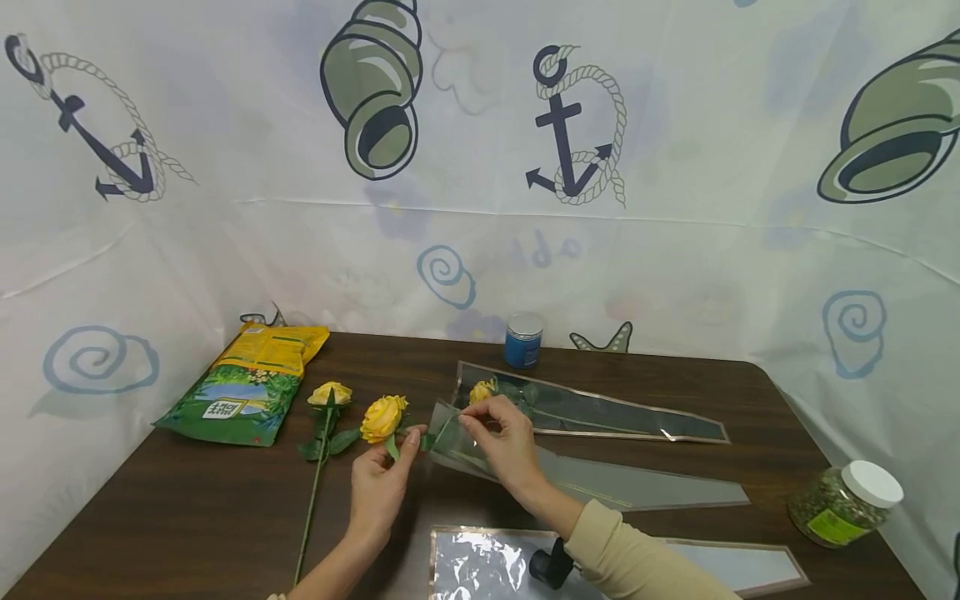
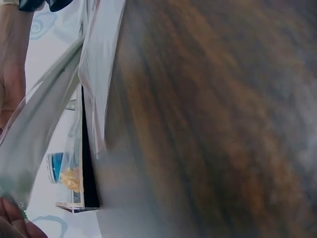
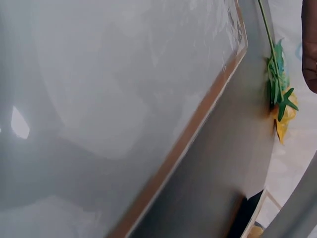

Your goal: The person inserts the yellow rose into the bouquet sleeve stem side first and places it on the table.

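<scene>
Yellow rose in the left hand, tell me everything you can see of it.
The yellow rose has a full, ruffled bloom, green leaves and a long, thin stem. It is held sideways, its bloom outside the clear sleeve, toward the left of the head view, the stem running inside. The left hand pinches it just below the bloom.

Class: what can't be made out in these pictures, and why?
Head: part of the middle wrapper, behind the right hand.
Head: part of the rose in the back wrapper, behind that hand.
Head: part of the nearest wrapper, behind the right forearm.
Head: wording on the jar label, too small.
Left wrist: most of the left hand, cut off by the lower left corner.
</scene>
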Motion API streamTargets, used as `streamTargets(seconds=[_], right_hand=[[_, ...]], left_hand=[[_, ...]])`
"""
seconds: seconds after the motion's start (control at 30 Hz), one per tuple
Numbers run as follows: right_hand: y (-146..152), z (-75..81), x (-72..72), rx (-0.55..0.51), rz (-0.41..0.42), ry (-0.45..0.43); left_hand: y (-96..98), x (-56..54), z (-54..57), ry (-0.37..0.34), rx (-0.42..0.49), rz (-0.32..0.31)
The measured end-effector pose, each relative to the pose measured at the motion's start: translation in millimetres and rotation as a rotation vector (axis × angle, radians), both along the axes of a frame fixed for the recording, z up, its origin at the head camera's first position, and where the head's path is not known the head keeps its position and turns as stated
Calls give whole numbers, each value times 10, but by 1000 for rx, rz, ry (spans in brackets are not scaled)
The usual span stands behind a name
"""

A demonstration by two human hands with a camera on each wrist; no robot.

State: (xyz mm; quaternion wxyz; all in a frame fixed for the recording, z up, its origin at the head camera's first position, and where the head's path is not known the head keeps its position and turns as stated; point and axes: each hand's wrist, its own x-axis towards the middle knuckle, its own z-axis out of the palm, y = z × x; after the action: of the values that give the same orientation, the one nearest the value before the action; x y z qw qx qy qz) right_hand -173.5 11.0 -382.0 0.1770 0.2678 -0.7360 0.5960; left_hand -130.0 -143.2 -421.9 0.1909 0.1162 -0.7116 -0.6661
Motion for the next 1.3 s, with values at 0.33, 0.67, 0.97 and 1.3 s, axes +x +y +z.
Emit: streamTargets(seconds=[0.33, 0.67, 0.97, 1.3], right_hand=[[7, -20, 6, -27, 8, -1], [20, -32, -3, -39, -30, -20], [21, -40, -3, -73, -12, -23], [26, -36, 22, -69, -22, -58]], left_hand=[[52, -6, 43, -70, 18, 7], [69, -19, 52, -11, -6, -72], [36, 27, 79, -1, -7, -99], [19, 53, 98, -11, 82, -87]])
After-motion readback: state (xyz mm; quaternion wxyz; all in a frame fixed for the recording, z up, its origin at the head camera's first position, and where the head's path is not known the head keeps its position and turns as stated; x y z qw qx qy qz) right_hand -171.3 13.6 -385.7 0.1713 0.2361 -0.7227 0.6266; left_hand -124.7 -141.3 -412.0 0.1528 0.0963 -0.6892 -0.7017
